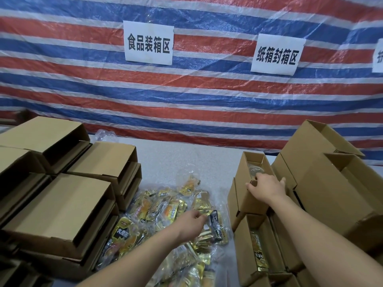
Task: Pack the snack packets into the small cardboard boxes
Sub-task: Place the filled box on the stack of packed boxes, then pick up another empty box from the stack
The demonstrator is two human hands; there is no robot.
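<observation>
Both hands are mine to watch. Lower centre, my left hand (193, 221) curls its fingers into the heap of shiny gold snack packets (165, 212) on the grey speckled table (186, 154); whether it pinches one I cannot tell. Right of centre, my right hand (267, 186) grips the near rim of an open small brown cardboard box (247, 195), fingers curled over the edge. Below it, another open box (259, 247) holds a gold packet. Closed brown boxes (60, 206) stack at the left.
</observation>
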